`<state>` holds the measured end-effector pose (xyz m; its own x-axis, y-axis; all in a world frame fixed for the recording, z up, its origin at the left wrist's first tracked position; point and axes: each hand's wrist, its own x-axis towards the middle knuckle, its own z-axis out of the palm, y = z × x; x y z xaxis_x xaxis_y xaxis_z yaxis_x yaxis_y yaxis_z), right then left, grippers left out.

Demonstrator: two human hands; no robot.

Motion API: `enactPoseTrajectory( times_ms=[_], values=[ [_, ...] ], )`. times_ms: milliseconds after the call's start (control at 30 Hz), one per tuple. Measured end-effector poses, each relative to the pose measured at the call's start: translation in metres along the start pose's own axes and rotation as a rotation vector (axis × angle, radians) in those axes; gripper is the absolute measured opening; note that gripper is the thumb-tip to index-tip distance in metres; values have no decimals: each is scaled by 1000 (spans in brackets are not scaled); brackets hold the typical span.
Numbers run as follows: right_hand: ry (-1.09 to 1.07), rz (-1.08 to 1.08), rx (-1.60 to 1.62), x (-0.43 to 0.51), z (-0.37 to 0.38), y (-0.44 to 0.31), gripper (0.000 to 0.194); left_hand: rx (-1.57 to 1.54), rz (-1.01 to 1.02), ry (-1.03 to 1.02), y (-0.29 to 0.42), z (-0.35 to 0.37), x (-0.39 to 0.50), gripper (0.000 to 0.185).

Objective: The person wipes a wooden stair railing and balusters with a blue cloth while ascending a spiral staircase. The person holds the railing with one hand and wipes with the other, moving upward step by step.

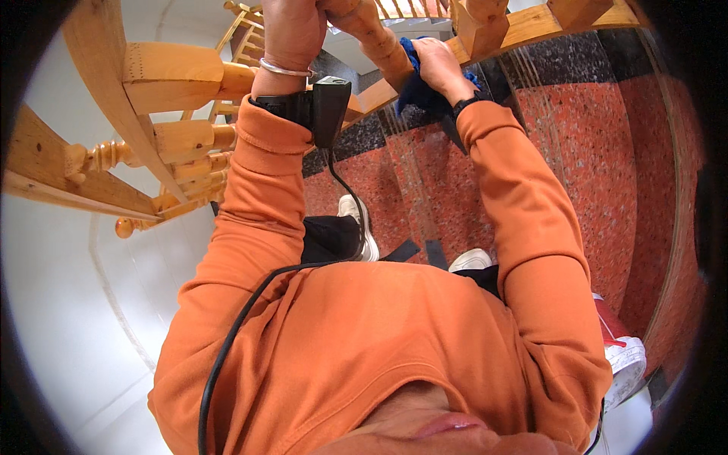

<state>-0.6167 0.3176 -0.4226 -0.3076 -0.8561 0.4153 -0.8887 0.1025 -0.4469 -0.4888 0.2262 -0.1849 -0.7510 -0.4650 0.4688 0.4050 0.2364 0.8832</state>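
My right hand presses a bunched blue cloth against the lower part of a turned wooden baluster, close to the bottom rail of a stair railing. At the top edge is my left hand, beside the upper part of the same baluster. Its fingers are cut off by the frame, so its grip cannot be seen. A silver bangle and a strapped-on black device are on the left wrist.
More balusters and a handrail run along the left. Red and black speckled stone steps lie below, with my white shoes on them. A black cable hangs across my left side. A white and red object sits at right.
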Motion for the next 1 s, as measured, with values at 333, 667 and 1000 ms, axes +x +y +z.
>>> enactPoseTrajectory(
  times_ms=[333, 667, 1000],
  values=[
    [-312, -109, 139, -99, -7, -26, 26, 43, -81, 75, 16, 14, 0, 20],
    [260, 127, 560, -29, 94, -130, 45, -21, -84, -5, 5, -2, -6, 33],
    [-518, 447, 559, -26, 122, -113, 58, 21, -25, 52, -5, 10, -5, 40]
  ],
)
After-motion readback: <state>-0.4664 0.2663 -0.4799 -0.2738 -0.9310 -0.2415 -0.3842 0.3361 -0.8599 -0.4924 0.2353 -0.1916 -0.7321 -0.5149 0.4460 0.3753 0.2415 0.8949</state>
